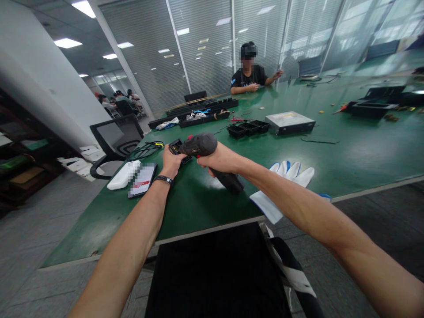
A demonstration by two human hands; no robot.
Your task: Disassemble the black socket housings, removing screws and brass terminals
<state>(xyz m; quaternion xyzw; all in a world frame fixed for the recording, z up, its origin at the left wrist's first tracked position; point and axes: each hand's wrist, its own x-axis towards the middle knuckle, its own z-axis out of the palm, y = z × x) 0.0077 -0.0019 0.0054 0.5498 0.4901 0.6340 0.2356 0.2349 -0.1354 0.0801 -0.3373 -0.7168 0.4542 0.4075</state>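
My right hand is closed round the grip of a dark cordless electric screwdriver, whose nose points left. My left hand, with a black band on the wrist, is closed on a small black part lying on the green table; the tool's tip meets that part. Both forearms reach out over the table's near edge.
A phone and a white case lie left of my hands, white gloves to the right. Black trays, a flat grey drive and cables sit further back. A person sits at the far end. An office chair stands at left.
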